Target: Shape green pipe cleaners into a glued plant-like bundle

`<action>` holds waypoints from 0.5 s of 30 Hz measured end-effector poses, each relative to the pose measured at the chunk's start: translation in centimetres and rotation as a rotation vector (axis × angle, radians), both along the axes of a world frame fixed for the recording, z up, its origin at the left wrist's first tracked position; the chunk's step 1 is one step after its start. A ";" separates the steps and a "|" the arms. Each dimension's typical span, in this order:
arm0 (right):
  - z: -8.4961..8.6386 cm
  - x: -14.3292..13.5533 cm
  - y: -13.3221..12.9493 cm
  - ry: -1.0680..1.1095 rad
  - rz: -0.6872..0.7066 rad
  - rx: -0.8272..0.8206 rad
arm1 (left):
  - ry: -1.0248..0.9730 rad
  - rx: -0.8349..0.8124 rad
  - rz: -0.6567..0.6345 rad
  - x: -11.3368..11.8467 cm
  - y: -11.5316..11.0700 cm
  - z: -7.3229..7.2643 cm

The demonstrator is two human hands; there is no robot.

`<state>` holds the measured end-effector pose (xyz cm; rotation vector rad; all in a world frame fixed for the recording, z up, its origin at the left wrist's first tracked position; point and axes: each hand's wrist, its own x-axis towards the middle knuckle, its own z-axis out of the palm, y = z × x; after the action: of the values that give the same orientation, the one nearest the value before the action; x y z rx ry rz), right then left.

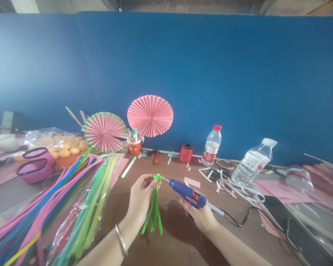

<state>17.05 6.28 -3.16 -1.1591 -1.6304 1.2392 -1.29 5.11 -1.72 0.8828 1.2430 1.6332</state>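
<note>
Left hand (141, 194): thumb and fingers pinched narrow on the knotted top of the green stems (154, 212); silver bracelet (121, 240) on the wrist.
Green stems: fuzzy, gathered at the knot, hanging below the hand above the brown table (122, 218), ends spread apart; centre front, between both arms.
Right hand (201, 218): fingers wrapped around the handle of the blue glue gun (187, 193); part of the grip hidden behind the gun, trigger finger position cannot be told.
Glue gun: nozzle aimed left at the knot, tip at or just beside it; contact cannot be told. Clear glue stick (215, 208) projects from the rear; black cord (238, 223) trails right.
Fans: two pleated paper discs at the back, a pink fan (150, 115) and, to its left, a green-edged fan (104, 132).
Cup: orange cup (134, 148) holding markers, below the pink fan; green-and-white marker (128, 167) flat on the table nearby.
Bottles: red-capped bottle (211, 147) upright, right of a red container (186, 153); white-capped bottle (252, 164) farther right, appears tilted.
Left side: long multicoloured stems (50, 199) in a heap, some in clear plastic; purple holder (34, 171) behind them.
Right side: white strips (224, 184) and pink paper (283, 190) scattered.
</note>
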 end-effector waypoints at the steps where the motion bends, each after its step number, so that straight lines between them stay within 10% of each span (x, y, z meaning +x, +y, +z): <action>1: 0.1 0.0 0.0 -0.002 0.003 0.003 | -0.004 0.000 -0.002 0.0 0.0 0.0; 15: -1.3 0.2 0.4 0.077 0.027 0.023 | -0.009 0.012 0.005 0.0 0.0 -0.1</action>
<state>17.21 6.68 -4.47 -1.0654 -1.6037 1.2644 -1.30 5.14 -1.78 0.8790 1.2311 1.6478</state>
